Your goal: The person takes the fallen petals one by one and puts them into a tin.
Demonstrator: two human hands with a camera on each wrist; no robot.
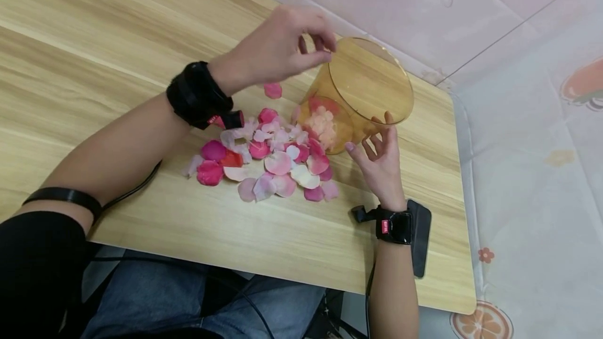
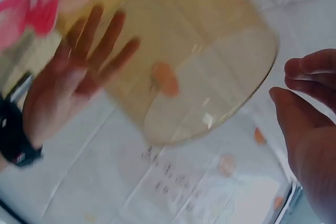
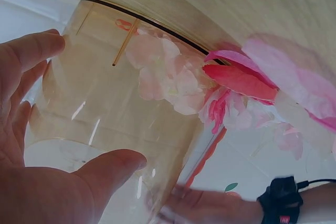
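Note:
An amber see-through cup (image 1: pixel 363 88) lies tilted on the wooden table (image 1: pixel 94 41), its mouth down toward a heap of pink and red petals (image 1: pixel 273 164) and its round base raised. Pale petals (image 1: pixel 322 124) still sit inside by the mouth. My left hand (image 1: pixel 282 46) hovers just over the base rim with loosely curled fingers and holds nothing. In the left wrist view a gap shows between these fingers (image 2: pixel 310 103) and the cup (image 2: pixel 199 66). My right hand (image 1: pixel 379 156) touches the cup's near side with straight, spread fingers. In the right wrist view its thumb (image 3: pixel 105 166) lies along the wall of the cup (image 3: pixel 105 114).
One loose pink petal (image 1: pixel 272 90) lies behind the heap. The table's right edge (image 1: pixel 464 182) runs close to the cup, with pink patterned sheeting (image 1: pixel 532 145) beyond it. Cables hang below the near edge by my lap.

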